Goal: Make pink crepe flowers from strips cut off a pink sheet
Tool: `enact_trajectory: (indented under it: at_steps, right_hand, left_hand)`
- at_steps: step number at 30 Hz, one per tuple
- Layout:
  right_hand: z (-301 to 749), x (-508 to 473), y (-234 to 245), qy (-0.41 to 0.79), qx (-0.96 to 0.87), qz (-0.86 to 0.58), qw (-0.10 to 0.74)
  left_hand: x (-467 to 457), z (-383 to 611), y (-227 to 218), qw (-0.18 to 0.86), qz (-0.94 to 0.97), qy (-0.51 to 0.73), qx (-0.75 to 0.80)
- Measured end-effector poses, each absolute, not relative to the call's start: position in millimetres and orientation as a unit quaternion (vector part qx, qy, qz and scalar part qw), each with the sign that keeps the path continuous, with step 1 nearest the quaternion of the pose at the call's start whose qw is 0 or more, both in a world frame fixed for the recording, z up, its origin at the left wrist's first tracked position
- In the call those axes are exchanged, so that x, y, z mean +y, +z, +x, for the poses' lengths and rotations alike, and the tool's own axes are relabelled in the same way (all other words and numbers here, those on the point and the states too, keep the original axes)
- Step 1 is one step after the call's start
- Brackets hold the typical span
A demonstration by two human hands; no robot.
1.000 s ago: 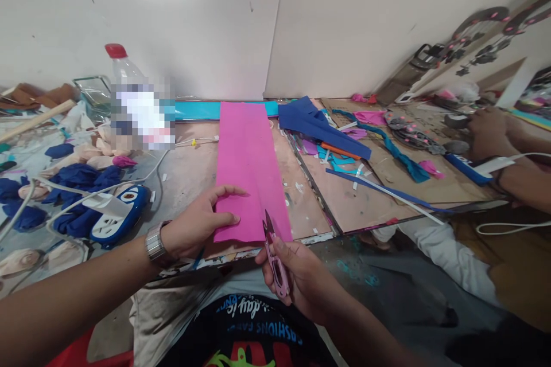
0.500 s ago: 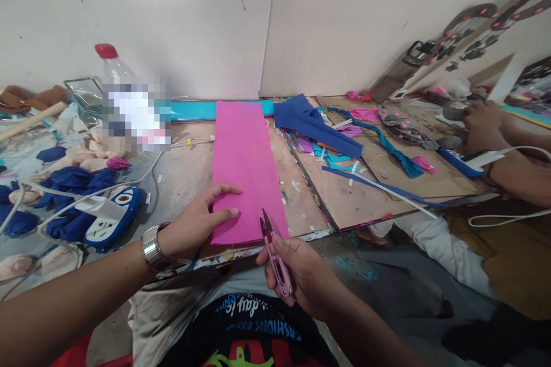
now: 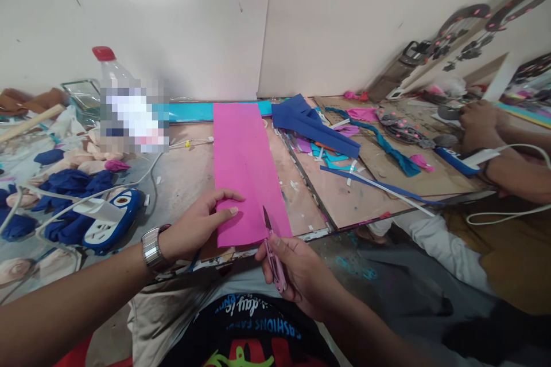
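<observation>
Far left: a pile of navy and peach fabric flowers [image 3: 69, 183], with a blue-and-white power strip [image 3: 114, 221] near it and its white cable running across. Behind them, against the wall, stands a clear plastic bottle with a red cap [image 3: 112, 77].

The left hand [image 3: 193, 229], with a metal wristwatch [image 3: 150, 245], lies flat on the near-left corner of the long pink foam sheet [image 3: 245, 166]. Its fingers are spread and the thumb is on top, pressing down and not pinching. The sheet lies lengthwise on the scuffed brown worktop [image 3: 185, 178], with its far end near the wall and its near end at the table edge in front of the person.

The right hand [image 3: 301, 275] is closed around the small pink thread snips [image 3: 273, 252]. The tip points away over the sheet's near edge, right of centre. I can't tell whether the blades are apart or together.

Right of that: a folded navy blue sheet [image 3: 316, 126] and teal and pink scraps. At the far right is a co-worker's hand [image 3: 476, 126], well apart from the sheet.

Risks, as I judge them:
- The sheet is pinned at one corner only, so a push from the snips could swivel or buckle it and skew the line.
- Short blades mean many bites, so a ragged edge is likely.
- The snip tip is near the left thumb, so a slip could nick it.
</observation>
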State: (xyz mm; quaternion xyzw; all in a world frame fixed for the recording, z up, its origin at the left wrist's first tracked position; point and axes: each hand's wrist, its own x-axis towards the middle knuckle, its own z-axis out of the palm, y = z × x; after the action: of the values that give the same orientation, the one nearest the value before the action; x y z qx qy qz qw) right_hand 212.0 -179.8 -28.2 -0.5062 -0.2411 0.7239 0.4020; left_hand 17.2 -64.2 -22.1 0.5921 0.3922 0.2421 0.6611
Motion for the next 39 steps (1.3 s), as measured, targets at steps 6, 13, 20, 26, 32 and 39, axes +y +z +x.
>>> enact_trajectory:
  at_steps: [6, 13, 20, 26, 32, 39]
  right_hand:
    - [213.9, -180.1, -27.6, 0.734, -0.215, -0.508, 0.397]
    - [214.1, -181.1, -31.1, 0.732, -0.227, -0.498, 0.405]
    - [213.3, -180.3, -30.3, 0.727, -0.228, -0.504, 0.407]
    - [212.4, -180.7, -30.4, 0.726, -0.228, -0.506, 0.406]
    - [212.1, -179.7, -30.4, 0.722, -0.23, -0.503, 0.415]
    - [210.6, -180.1, -29.9, 0.723, -0.222, -0.503, 0.419]
  left_hand:
    - [-61.9, 16.6, -21.4, 0.565, 0.688, 0.237, 0.389]
    - [-62.1, 16.2, -18.9, 0.523, 0.729, 0.239, 0.371]
    - [-62.0, 15.7, -20.5, 0.539, 0.719, 0.226, 0.376]
    - [-61.6, 15.7, -20.7, 0.537, 0.721, 0.227, 0.374]
    - [-61.8, 15.1, -21.3, 0.543, 0.718, 0.226, 0.372]
    - [-60.8, 16.3, -22.6, 0.557, 0.701, 0.235, 0.378]
